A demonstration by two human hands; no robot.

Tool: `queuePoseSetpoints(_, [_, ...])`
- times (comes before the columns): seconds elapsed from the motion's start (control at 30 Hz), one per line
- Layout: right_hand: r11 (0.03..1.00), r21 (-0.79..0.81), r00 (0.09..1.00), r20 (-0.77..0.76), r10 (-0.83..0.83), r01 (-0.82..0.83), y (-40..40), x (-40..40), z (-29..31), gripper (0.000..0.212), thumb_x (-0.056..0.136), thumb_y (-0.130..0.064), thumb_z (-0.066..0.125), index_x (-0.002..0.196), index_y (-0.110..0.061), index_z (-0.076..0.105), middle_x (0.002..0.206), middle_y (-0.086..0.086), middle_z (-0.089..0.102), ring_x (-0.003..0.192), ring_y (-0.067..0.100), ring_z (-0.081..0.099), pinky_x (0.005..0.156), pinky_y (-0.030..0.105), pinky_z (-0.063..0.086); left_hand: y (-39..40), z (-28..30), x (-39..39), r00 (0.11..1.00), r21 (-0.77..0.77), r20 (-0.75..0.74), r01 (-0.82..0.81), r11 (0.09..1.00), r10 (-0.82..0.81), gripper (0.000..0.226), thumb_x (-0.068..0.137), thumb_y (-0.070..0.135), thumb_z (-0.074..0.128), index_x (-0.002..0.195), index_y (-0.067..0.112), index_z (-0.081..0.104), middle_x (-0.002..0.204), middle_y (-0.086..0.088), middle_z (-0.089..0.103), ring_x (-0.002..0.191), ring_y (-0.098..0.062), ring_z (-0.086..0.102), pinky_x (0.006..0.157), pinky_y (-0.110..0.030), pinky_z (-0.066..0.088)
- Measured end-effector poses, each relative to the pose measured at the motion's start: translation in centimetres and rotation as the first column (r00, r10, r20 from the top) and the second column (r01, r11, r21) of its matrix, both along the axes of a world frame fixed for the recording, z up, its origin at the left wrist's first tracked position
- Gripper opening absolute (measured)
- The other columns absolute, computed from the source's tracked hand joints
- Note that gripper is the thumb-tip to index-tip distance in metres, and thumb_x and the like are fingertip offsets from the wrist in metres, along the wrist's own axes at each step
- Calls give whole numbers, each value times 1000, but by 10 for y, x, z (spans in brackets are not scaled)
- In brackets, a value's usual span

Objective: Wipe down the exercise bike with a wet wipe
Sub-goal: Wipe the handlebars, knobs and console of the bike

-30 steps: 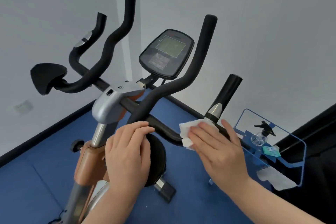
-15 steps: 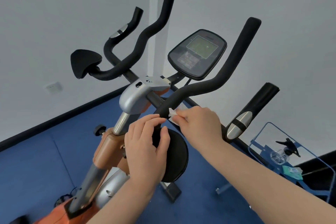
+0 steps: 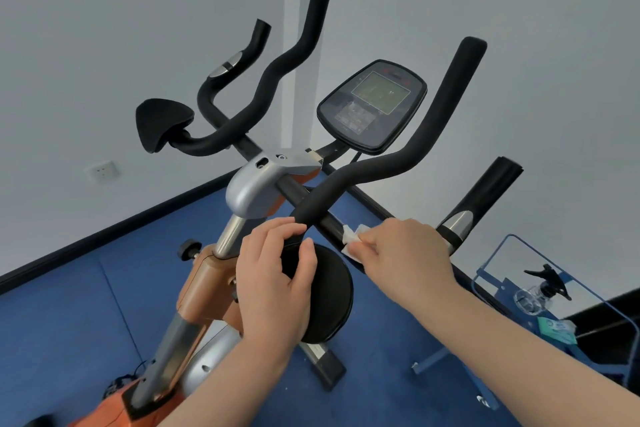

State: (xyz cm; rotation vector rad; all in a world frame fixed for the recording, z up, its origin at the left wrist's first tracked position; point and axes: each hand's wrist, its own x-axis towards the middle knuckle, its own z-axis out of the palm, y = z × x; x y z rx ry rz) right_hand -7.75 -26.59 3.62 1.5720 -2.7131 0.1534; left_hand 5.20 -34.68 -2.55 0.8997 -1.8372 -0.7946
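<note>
Right hand (image 3: 408,250) pinches the wipe (image 3: 353,236) against the crossbar (image 3: 325,222), which runs up-left toward the clamp (image 3: 256,191). Left hand (image 3: 277,270), fingers curled, grips the near pad (image 3: 322,298).

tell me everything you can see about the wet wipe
The wet wipe is a small white sheet, crumpled and folded, looking thin and soft. Only part of it shows; the rest is hidden under the right hand, whose fingers press it against the black crossbar of the exercise bike, just right of where the padded handlebar meets the bar. A corner sticks up past the fingertips. Whether it is damp cannot be told.
</note>
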Motion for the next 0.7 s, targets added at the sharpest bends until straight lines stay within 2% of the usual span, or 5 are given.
queuePoseSetpoints(0.1, [999, -47, 1000, 2, 7, -7, -21, 1, -5, 34, 97, -41, 41, 76, -19, 56, 57, -5, 40, 62, 19, 49, 53, 29, 36, 1, 1, 0, 1000, -9, 1, -4, 1000, 4, 20, 85, 34, 48, 97, 25, 62, 104, 17, 58, 105, 4, 48, 90, -6, 28])
queuePoseSetpoints(0.23, [978, -203, 983, 185, -12, 51, -43, 2, -15, 38, 94, -44, 47, 73, -18, 66, 58, -2, 56, 60, 19, 55, 55, 31, 44, 1, 2, 0, 1000, -3, 7, -28, 1000, 28, 18, 85, 34, 49, 97, 27, 62, 103, 19, 58, 104, 6, 48, 89, -5, 27])
queuePoseSetpoints(0.3, [975, -220, 983, 183, 8, 33, -41, 4, -16, 37, 94, -45, 47, 77, -20, 68, 60, -1, 59, 61, 19, 57, 57, 32, 47, 2, 2, 1, 999, 9, 25, -36, 999, 36, 17, 85, 33, 51, 98, 30, 61, 103, 21, 57, 104, 6, 47, 90, -5, 27])
queuePoseSetpoints(0.5, [986, -69, 988, 11, 151, -150, 13, -11, -3, 36, 95, -50, 40, 92, -24, 64, 64, 0, 60, 64, 16, 57, 59, 27, 44, 6, 4, 2, 995, 67, 49, -88, 994, 85, 12, 86, 30, 56, 98, 34, 57, 100, 25, 54, 103, 5, 47, 88, -18, 38])
queuePoseSetpoints(0.7, [987, 36, 987, -9, 158, -158, 14, -14, 18, 38, 91, -41, 53, 62, -17, 51, 55, 3, 44, 55, 16, 45, 54, 27, 35, 4, 4, 9, 987, 93, 151, -72, 993, 58, 21, 87, 49, 45, 106, 41, 49, 99, 26, 52, 99, 6, 46, 92, -33, 44])
